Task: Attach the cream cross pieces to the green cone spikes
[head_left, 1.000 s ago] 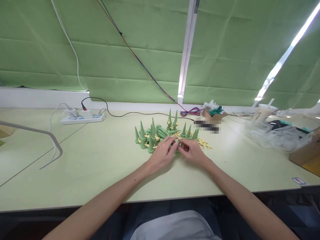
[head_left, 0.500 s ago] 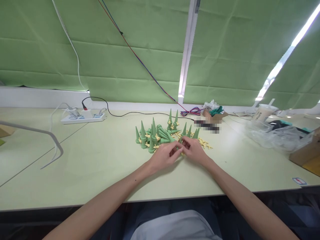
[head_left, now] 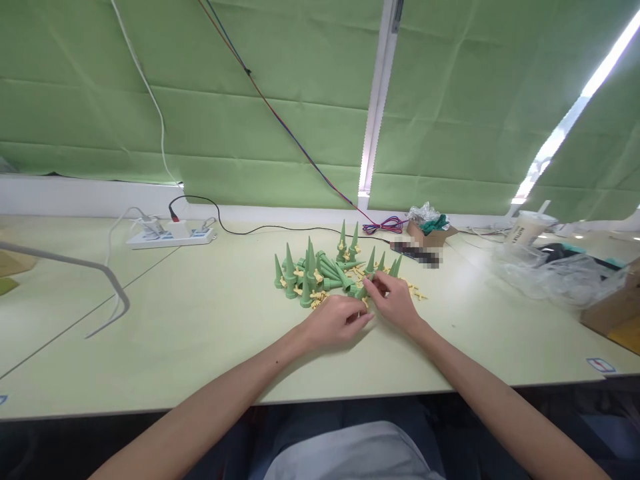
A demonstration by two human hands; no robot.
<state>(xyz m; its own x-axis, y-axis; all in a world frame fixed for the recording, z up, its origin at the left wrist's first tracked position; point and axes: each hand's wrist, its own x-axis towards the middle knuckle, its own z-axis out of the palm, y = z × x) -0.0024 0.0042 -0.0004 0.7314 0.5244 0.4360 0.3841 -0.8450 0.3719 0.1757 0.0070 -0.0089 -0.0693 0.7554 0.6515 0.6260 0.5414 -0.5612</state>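
Observation:
My right hand (head_left: 393, 301) is closed, with thumb and fingertips pinching a green plastic spike (head_left: 361, 292) that is partly hidden. Just left of it and lower, my left hand (head_left: 336, 321) has its fingers curled together near the table; whatever they hold is hidden. Behind both hands is a heap of green cone-shaped spikes (head_left: 327, 267), some lying on their sides. Several upright spikes (head_left: 290, 273) with small yellow valve-like pieces stand at the left. Two more upright spikes (head_left: 355, 243) are at the back. Loose yellow pieces (head_left: 419, 293) lie right of the right hand.
A white power strip (head_left: 173, 235) with plugs sits at the back left, near a grey bent bar (head_left: 113, 283). A small cardboard box (head_left: 433, 235) and coiled cable (head_left: 385, 225) lie at the back. Plastic bags (head_left: 565, 277), a cup (head_left: 527, 228) and a carton (head_left: 613, 300) stand right.
My hands have come apart slightly: the left has dropped lower toward the table, while the right stays by the spikes. The whole view has shifted slightly.

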